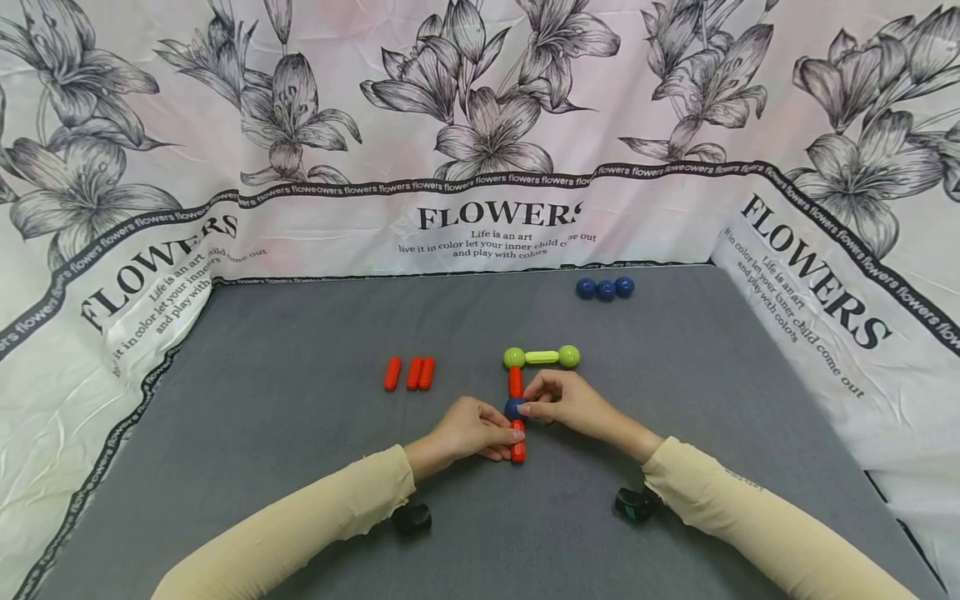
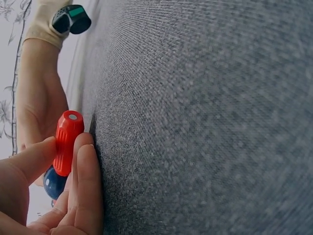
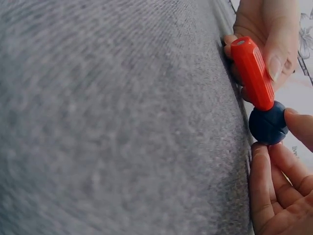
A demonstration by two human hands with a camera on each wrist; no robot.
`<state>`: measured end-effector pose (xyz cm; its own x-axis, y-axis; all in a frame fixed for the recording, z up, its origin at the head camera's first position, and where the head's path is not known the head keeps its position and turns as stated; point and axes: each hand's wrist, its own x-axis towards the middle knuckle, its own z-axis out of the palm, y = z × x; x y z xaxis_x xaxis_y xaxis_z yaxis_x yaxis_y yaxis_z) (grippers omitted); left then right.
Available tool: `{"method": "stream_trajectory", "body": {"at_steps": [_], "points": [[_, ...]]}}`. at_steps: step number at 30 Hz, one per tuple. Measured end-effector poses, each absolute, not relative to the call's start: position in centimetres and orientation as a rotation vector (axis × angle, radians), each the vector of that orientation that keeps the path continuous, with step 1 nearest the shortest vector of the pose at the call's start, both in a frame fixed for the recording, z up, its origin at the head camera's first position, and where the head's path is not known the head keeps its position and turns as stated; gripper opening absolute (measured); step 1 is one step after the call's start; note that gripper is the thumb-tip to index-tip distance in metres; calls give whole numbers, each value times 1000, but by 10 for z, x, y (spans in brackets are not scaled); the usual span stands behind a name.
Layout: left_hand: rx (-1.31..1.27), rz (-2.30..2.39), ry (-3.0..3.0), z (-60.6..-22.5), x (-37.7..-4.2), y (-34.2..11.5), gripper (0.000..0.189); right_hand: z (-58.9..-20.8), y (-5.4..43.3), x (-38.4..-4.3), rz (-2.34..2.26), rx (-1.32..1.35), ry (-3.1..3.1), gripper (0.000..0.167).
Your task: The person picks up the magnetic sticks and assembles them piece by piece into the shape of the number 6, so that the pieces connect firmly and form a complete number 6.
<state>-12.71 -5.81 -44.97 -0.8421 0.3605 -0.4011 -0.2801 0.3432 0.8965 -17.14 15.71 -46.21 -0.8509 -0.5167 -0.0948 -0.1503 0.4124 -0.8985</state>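
Observation:
Thumb and fingers of my left hand pinch a red rod with a pale metallic disc at its end, as the left wrist view shows. Its far end meets a dark blue ball. My right hand holds that ball between thumb and fingertips. In the head view, another red rod runs from the blue ball to a lime green ball. From there a lime green rod extends right to a second green ball. Together these pieces form a bent chain on the grey cloth.
Left of the chain lie three loose red rods, two side by side. Three blue balls sit in a row near the table's back edge. Floral white fabric borders the grey tabletop. Dark devices are at both wrists.

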Motion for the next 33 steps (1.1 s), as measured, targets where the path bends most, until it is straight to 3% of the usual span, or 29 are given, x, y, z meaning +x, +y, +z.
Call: {"method": "stream_trajectory", "body": {"at_steps": [14,33], "points": [[69,1548,2076,-453,-126,-59,21,-447,172,-185,-1435,-553,2442,21],[49,1559,2069,-454,-126,-59,21,-423,254,-272,-1433,-260,3077,30]]}}
